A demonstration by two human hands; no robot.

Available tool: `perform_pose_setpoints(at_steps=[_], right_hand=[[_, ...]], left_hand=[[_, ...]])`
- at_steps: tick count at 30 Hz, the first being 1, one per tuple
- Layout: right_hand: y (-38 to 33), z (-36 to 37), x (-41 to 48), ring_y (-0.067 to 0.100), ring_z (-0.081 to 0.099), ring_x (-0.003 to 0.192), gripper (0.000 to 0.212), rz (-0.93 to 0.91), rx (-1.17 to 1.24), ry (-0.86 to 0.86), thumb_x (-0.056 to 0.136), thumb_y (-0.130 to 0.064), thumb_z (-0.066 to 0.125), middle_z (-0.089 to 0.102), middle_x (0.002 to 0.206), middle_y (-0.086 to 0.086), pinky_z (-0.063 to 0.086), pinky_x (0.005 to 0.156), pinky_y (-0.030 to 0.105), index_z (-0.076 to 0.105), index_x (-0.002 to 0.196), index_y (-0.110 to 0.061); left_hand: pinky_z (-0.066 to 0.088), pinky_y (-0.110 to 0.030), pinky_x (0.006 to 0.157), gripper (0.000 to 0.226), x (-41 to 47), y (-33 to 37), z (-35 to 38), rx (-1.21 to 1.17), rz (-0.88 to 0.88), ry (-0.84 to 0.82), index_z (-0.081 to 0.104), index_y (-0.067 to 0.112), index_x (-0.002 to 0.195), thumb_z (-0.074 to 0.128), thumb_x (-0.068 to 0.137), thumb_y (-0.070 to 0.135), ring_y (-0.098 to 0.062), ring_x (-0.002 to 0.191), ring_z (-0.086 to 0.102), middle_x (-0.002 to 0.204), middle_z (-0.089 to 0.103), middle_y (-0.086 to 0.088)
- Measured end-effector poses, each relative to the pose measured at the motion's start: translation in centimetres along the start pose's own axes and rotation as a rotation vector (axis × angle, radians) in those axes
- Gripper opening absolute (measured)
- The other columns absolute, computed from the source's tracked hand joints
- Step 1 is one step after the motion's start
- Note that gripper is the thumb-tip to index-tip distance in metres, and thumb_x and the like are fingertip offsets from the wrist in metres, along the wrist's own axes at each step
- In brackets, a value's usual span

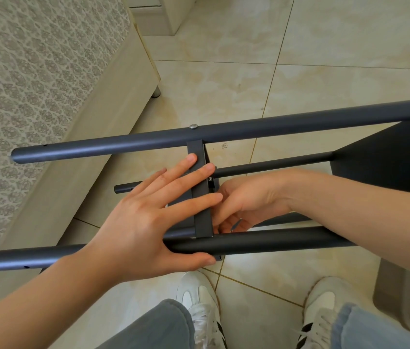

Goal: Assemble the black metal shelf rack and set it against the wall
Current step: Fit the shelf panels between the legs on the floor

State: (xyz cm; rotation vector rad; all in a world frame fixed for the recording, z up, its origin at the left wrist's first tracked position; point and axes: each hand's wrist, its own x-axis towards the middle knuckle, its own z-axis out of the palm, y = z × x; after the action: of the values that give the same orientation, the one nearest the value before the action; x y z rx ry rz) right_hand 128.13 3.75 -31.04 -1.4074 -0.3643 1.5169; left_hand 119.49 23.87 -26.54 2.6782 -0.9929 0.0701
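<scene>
Left hand (143, 222) presses the rack shelf (202, 215); right hand (249, 202) holds a metal piece (236, 224).

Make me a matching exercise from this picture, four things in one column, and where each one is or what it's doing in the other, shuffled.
1 left hand
2 right hand
3 silver screw
4 white sneakers

A on top of the far tube
B curled round a thin silver tool
C on the tiled floor
D laid flat across the shelf panel

Pairs: 1-D, 2-B, 3-A, 4-C
</scene>
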Motion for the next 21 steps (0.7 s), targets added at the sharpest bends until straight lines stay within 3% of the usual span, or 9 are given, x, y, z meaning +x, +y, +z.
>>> perform_pose_setpoints(at_steps=[9,16,21], right_hand=[[0.1,0.0,0.1,0.014,0.066,0.080,0.010,-0.006,-0.038,0.017,0.093,-0.014,0.064,0.071,0.089,0.004,0.055,0.072,0.024,0.072,0.099,-0.014],[-0.1,-0.9,-1.1,0.018,0.067,0.093,0.024,-0.022,-0.035,0.036,0.095,-0.016,0.061,0.072,0.104,0.009,0.055,0.083,0.026,0.068,0.115,-0.003],[-1.3,-0.6,-3.5,0.016,0.069,0.099,0.021,-0.048,-0.141,0.127,0.097,-0.021,0.059,0.074,0.109,0.005,0.053,0.095,0.032,0.071,0.111,-0.012]], left_hand=[[0.043,-0.060,0.108,0.075,-0.1,-0.2,0.2,0.012,0.012,0.010,0.059,0.025,0.139,0.071,0.078,0.067,-0.024,0.153,0.024,0.160,0.037,-0.001],[0.041,-0.051,0.113,0.072,0.5,-0.7,0.4,0.026,0.022,0.023,0.060,0.024,0.139,0.065,0.081,0.066,-0.023,0.152,0.025,0.159,0.038,-0.001],[0.045,-0.050,0.110,0.070,0.6,-1.4,0.3,0.016,-0.006,0.029,0.060,0.023,0.140,0.062,0.084,0.066,-0.022,0.152,0.025,0.158,0.040,0.001]])
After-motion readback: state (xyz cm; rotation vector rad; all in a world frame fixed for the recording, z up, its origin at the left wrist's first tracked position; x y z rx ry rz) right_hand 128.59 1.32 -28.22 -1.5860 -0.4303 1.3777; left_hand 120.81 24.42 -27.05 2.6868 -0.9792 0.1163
